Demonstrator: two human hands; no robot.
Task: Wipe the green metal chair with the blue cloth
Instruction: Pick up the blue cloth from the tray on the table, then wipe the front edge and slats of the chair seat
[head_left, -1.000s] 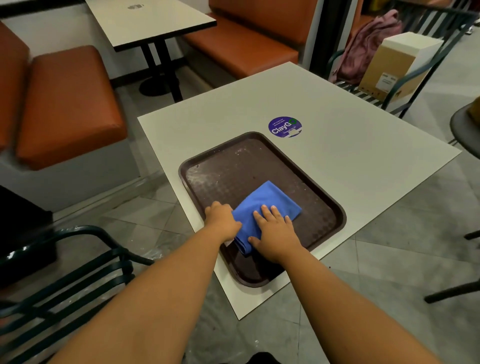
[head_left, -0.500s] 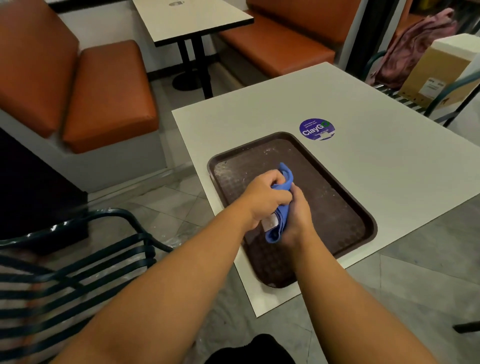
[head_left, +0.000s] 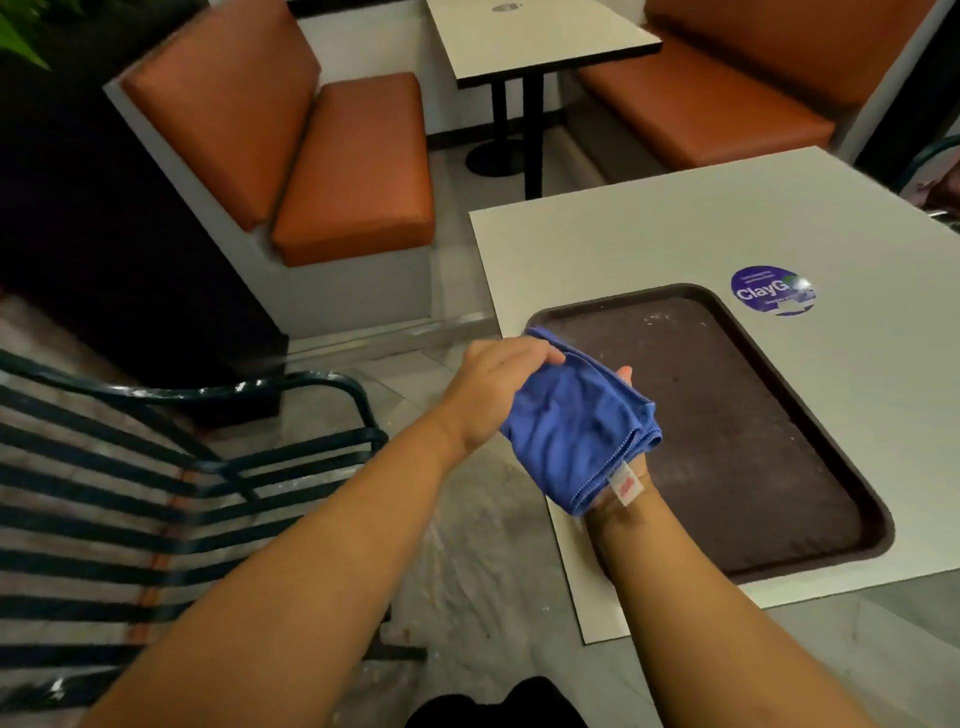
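Note:
The blue cloth is lifted off the tray and hangs folded between both hands, a white tag dangling at its lower edge. My left hand grips its upper left edge from above. My right hand is under the cloth and almost fully covered by it; only fingertips and the wrist show. The green metal chair, dark green with horizontal slats and a curved arm, stands at the lower left, apart from both hands.
A brown tray lies on the white table at the right, near a round purple sticker. Orange bench seats and a second table stand behind. Tiled floor lies between chair and table.
The cloth lay flat on the tray under both hands; they gathered it and lifted it off, moving it left toward the table's edge. The view has swung left, showing more of the chair.

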